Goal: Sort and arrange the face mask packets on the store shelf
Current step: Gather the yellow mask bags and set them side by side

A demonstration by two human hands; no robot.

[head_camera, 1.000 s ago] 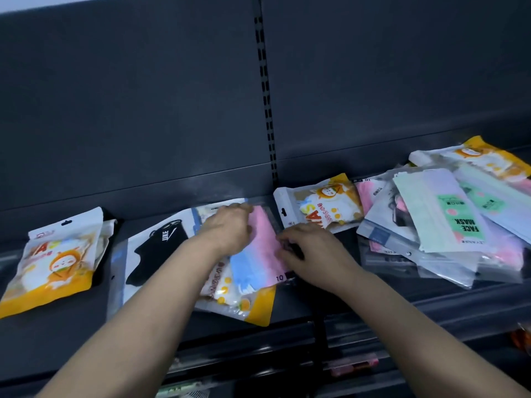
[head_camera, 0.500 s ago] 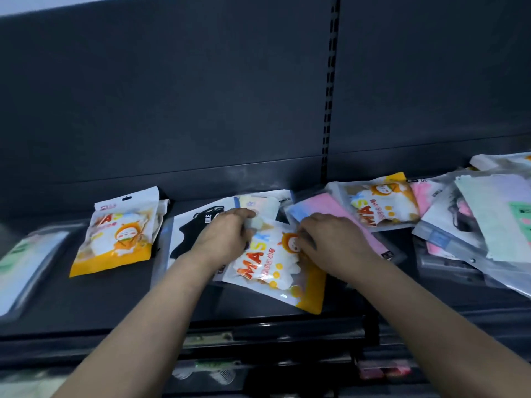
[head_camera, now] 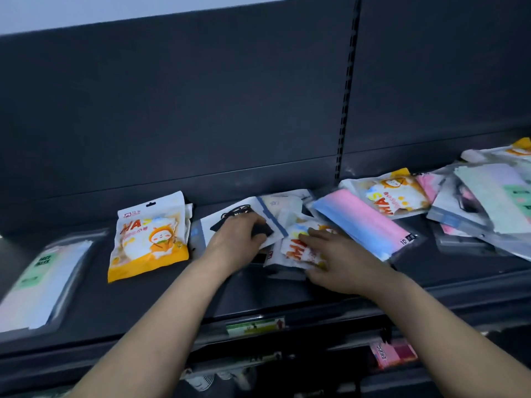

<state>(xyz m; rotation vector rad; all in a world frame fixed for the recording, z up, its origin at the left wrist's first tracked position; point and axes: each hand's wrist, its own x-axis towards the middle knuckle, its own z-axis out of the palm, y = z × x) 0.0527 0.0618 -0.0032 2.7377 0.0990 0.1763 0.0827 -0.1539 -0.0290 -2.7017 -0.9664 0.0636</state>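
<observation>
Mask packet (head_camera: 296, 251) half hidden under right hand (head_camera: 339, 265); print blurred.

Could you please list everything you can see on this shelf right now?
orange cartoon packets: at least three, orange and white; one left, one centre, one right
black mask packet: one, white with black mask; centre
pink-and-blue packet: one; right of centre
green-labelled packet: one, pale; far left
mixed pile: count unclear, pastel; far right
shelf: one, dark grey
price label: one, green and white; shelf front
left hand: on black mask packet
right hand: on centre orange packet
</observation>
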